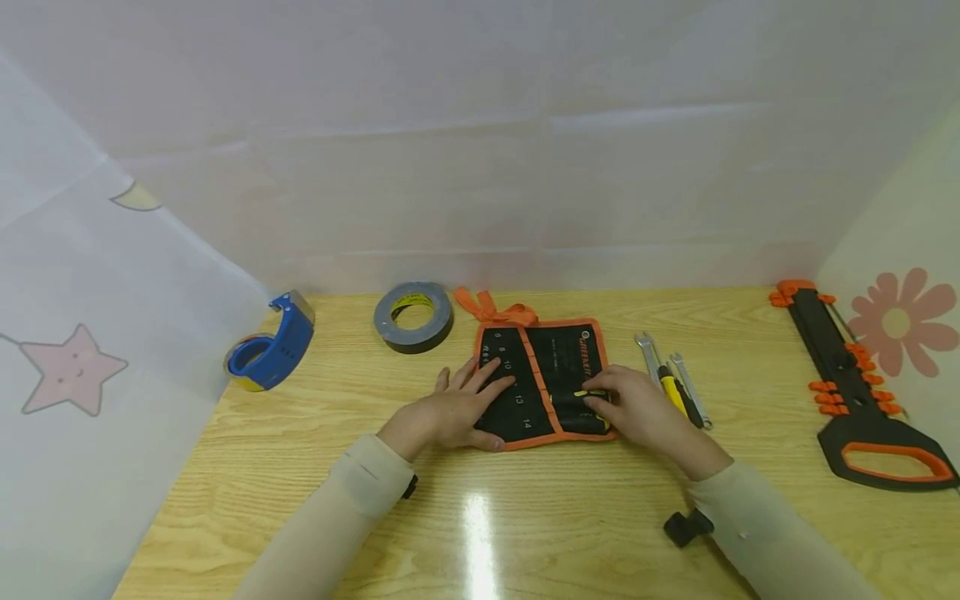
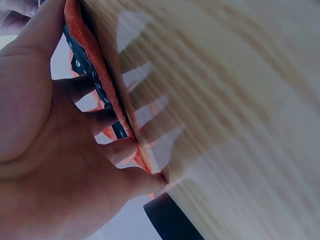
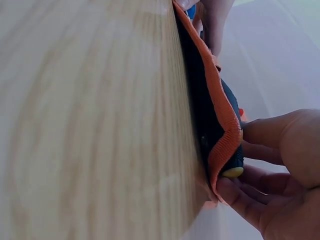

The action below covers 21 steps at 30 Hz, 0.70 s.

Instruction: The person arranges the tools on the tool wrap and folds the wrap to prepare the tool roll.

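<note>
- A black fabric tool pouch with orange trim [image 1: 566, 358] lies unfolded on the pale wooden worktop [image 1: 360, 517].
- The left hand [image 1: 453, 414] rests on its left part, fingers spread, gripping nothing.
- The right hand [image 1: 637, 407] pinches a small black-and-yellow handled tool [image 1: 596, 393] at the pouch's right part, fingers nearly closed.
- Beside that hand lie silver metal wrenches [image 1: 692, 387] and a yellow-and-black screwdriver [image 1: 672, 392].
</note>
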Available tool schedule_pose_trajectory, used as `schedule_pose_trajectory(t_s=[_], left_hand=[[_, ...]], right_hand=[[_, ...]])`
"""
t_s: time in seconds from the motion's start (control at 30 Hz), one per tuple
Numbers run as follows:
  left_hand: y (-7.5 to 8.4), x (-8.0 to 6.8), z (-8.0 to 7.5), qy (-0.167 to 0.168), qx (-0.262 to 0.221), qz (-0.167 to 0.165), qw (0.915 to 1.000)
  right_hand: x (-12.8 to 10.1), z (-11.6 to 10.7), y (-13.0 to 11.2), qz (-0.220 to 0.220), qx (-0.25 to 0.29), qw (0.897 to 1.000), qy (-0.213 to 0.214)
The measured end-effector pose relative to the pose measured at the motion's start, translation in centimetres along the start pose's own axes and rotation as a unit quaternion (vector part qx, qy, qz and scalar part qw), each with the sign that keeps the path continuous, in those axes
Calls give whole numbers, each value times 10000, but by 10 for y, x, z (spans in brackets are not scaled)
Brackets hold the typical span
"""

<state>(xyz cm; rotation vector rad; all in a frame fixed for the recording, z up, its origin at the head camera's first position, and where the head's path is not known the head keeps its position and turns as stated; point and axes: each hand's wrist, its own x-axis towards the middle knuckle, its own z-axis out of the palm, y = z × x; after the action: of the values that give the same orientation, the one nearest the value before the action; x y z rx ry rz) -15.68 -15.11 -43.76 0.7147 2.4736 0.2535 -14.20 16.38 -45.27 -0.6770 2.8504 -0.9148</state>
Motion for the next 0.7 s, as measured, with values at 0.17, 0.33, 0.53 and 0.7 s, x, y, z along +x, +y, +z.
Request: schedule_pose_trajectory(t_s=[0.17, 0.33, 0.53, 0.7], left_hand=[[1, 0, 0, 34, -40, 36, 10000], [1, -1, 0, 73, -65, 66, 9999], [1, 0, 1, 64, -49, 32, 10000], [0, 0, 1, 38, -46, 15, 10000]], right_hand=[[-4, -5, 1, 129, 205, 9997, 34], [-12, -12, 3, 299, 408, 9985, 197], [-20, -23, 11, 278, 212, 9973, 647], [-26, -31, 20, 443, -81, 9950, 897]])
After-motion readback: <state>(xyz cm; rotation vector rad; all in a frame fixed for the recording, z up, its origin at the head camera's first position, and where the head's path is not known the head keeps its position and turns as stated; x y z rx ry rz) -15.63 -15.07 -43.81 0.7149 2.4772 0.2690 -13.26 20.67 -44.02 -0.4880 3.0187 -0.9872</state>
